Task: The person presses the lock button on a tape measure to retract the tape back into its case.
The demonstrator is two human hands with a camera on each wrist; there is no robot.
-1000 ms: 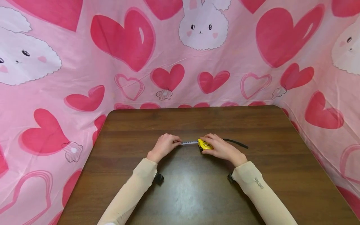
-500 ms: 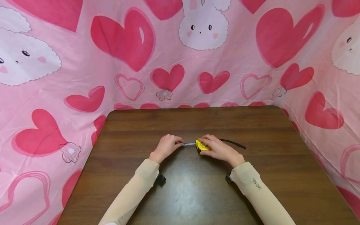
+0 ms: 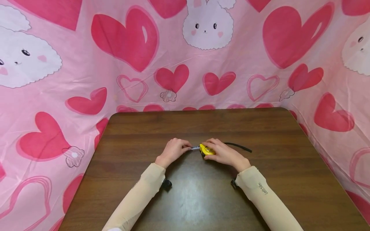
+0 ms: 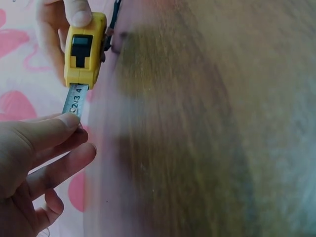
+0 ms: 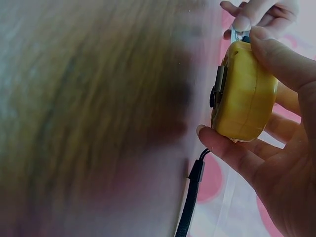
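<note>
A yellow tape measure (image 3: 207, 150) is held in my right hand (image 3: 225, 152), above the middle of the table. In the right wrist view, thumb and fingers wrap its yellow case (image 5: 244, 94), which has a metal clip on one side. My left hand (image 3: 174, 150) pinches the end of the short blade (image 3: 195, 148) between thumb and index finger. Numbers show on that blade (image 4: 75, 100) in the left wrist view, where a black sliding lock (image 4: 81, 48) faces the camera. A black wrist strap (image 3: 239, 147) trails from the case to the right.
The brown wooden table (image 3: 185, 199) spreads out around both hands. Behind it and along its sides hangs a pink cloth (image 3: 202, 64) printed with hearts and rabbits. Black wrist cameras are strapped at both cuffs.
The exposed blade between the hands has become shorter. My left hand has moved slightly right, and my right hand slightly left with the tape measure and its strap.
</note>
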